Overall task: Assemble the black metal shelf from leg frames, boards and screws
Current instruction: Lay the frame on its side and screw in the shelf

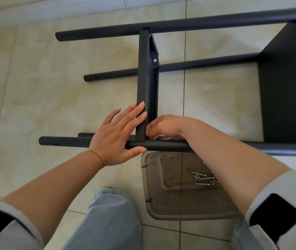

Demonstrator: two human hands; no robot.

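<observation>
Your left hand [114,136]: fingers straight, spread, pressed flat on matte black board [144,83]. Right hand [163,128] beside board: fingers curled, pinching unclear. Round tube leg [161,146] beneath.

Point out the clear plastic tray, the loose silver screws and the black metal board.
clear plastic tray [154,210], head view, near-left rim.
silver screws [202,184], head view, nearest shaft.
black metal board [143,83], head view, left face.

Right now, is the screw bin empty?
No, several screws and nuts lie in the clear plastic bin under the right forearm.
</observation>
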